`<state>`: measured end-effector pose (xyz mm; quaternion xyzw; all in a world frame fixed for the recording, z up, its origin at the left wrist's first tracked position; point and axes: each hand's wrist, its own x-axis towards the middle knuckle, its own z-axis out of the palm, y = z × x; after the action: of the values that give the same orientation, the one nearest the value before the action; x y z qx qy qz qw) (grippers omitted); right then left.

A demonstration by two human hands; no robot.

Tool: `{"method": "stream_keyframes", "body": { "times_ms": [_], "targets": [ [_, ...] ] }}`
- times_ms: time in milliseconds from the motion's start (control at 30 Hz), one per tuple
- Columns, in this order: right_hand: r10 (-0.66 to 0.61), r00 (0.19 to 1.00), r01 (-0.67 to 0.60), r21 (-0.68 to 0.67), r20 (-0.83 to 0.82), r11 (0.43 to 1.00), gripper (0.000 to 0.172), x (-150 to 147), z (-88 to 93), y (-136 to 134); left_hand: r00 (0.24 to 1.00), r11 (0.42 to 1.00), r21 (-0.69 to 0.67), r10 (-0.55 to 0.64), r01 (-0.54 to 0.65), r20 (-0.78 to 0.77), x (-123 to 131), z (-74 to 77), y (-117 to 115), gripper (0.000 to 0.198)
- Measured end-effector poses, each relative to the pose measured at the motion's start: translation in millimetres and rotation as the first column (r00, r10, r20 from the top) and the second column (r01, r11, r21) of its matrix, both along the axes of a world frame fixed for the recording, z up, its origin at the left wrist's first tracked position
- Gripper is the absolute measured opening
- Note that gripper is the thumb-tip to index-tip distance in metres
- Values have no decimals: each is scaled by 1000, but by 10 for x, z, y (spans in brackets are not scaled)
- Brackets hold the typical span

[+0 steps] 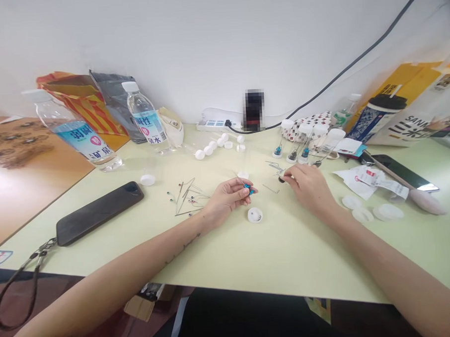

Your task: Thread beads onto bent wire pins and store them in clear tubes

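Blue knobbly piece (251, 191) tight between left fingers (243, 192), dark rounded piece (281, 180) between right fingers (291, 178)

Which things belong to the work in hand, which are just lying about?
Likely work:
blue piece in left hand
dark piece at right hand
open white cap
thin metal rods

Likely just lying about:
strapped phone
two water bottles
drink cup
power strip
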<state>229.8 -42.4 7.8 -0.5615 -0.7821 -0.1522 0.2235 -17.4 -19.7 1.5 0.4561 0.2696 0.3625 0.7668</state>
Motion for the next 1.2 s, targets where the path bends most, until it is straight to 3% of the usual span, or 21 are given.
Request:
{"method": "stream_keyframes", "body": {
  "times_ms": [100,167,400,733,900,1000,1200],
  "targets": [
    [202,979,-203,-109,-20,973,18,-142,-28,-64,998,998,-41,43,-41,38,-13,-18,26,25],
    [270,963,-267,-167,-10,949,17,-230,-63,-104,997,997,-60,50,-46,63,-17,-22,37,25],
    [273,937,-334,-321,-219,886,13,-292,-122,-136,997,992,-118,40,-32,71,-14,10,32,21],
    [227,867,-391,-323,-443,862,10,-335,-132,-177,996,991,-129,39,-28,82,0,4,2,14],
    [137,768,-414,-323,-625,851,9,-354,-106,-226,998,993,-117,41,-35,56,3,-10,-2,16],
    [121,785,-383,-322,-608,866,10,-389,-68,-255,998,991,-128,44,-37,50,9,6,-18,18],
    [254,804,-411,-194,-538,891,20,-412,-37,-293,1000,990,-138,22,-19,22,16,23,-46,19]
  ]
}}
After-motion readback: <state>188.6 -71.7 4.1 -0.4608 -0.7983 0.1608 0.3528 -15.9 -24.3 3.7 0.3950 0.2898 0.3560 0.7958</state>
